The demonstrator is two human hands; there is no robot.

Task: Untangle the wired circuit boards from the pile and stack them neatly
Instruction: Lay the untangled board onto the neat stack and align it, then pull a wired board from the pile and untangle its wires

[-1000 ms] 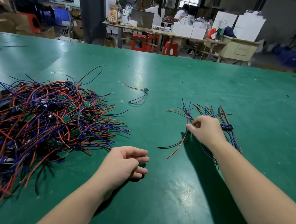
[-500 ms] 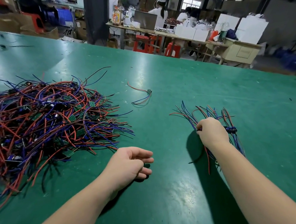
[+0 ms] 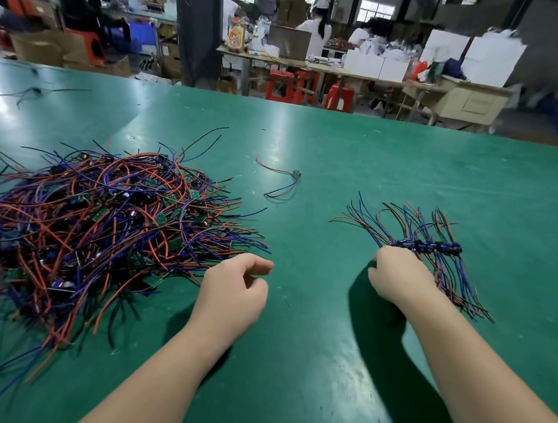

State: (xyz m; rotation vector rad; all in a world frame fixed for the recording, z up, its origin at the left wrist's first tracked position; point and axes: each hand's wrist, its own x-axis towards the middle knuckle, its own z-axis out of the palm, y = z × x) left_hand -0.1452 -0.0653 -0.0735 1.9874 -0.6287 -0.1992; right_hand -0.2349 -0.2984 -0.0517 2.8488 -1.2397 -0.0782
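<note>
**Green table, two heaps of wired boards, both hands low near the front edge**

A green table (image 3: 362, 158) is filling most of the view, its mat glaring under overhead light twd the far-left corner. Beyond the far edge a workshop is showing: a dark pillar (image 3: 195, 30), a long workbench (image 3: 333, 69) w/ red stools (image 3: 285, 86) standing under it, and people sitting w/ backs turned, some blurred.

Containers: white boxes (image 3: 363, 63) are standing on the workbench, cardboard cartons (image 3: 38, 46) are sitting on the floor past the far-left corner, and a blue crate (image 3: 141, 33) is sitting behind them. Contents of all three can't be told.

On the table, the pile (image 3: 104, 224) of red, blue and black wires w/ small green boards is sprawling over the left half and running out of view at the left. The stack (image 3: 428, 247) of sorted boards is lying right of centre, boards lined up in a row, wires fanning twd the far and near edges. One loose board (image 3: 296, 174) w/ a red and a blue wire is lying alone between the two heaps, farther back. A stray dark wire (image 3: 35, 92) is lying near the far-left corner.

The L hand (image 3: 231, 292) is sitting just beside the pile's near-right fringe, fingers loosely curled, holding nothing. The R hand (image 3: 398, 279) is lying against the stack's near-left end, knuckles up, fingers curled under; can't tell whether they are pinching any wires.
</note>
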